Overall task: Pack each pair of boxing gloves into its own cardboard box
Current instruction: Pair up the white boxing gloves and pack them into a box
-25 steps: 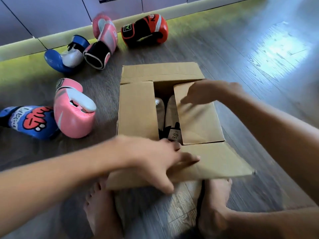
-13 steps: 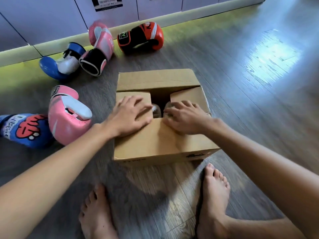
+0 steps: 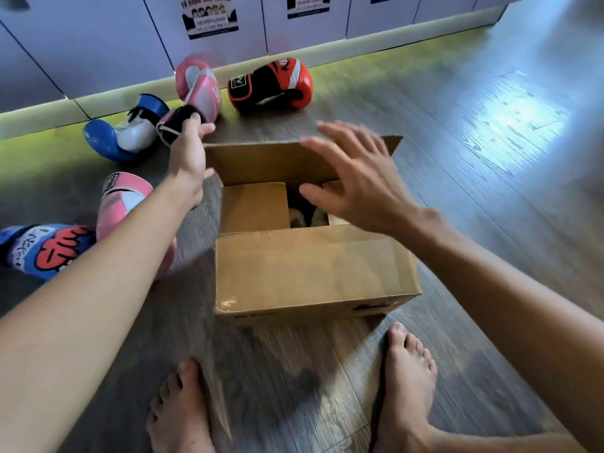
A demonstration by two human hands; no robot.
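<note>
**Trainee:** Which step is in hand?

**Instructor:** Closing the cardboard box. A pale pair of gloves is already inside, visible through the gap below the right palm. The near flap lies flat and the left inner flap is folded in; the far flap stands upright between the two hands.

**Trainee:** State of the hands?

**Instructor:** The right hand is spread wide, fingers splayed, holding nothing — it hovers over the opening, its fingertips at the far flap's top edge. The left hand sits at the flap's left end, fingers loosely curled; whether it pinches the cardboard or only touches it cannot be told (motion blur).

**Trainee:** The next move?

**Instructor:** In my judgement, press the far flap down and toward the body until it meets the near flap. Keep both hands on it — springy cardboard may lift again.

**Trainee:** And after that?

**Instructor:** Unpacked gloves remain: a pink glove and a blue-and-white glove just beyond the left hand, a red-and-black glove beyond both hands, another pink glove and a blue printed glove under the left forearm.
</note>
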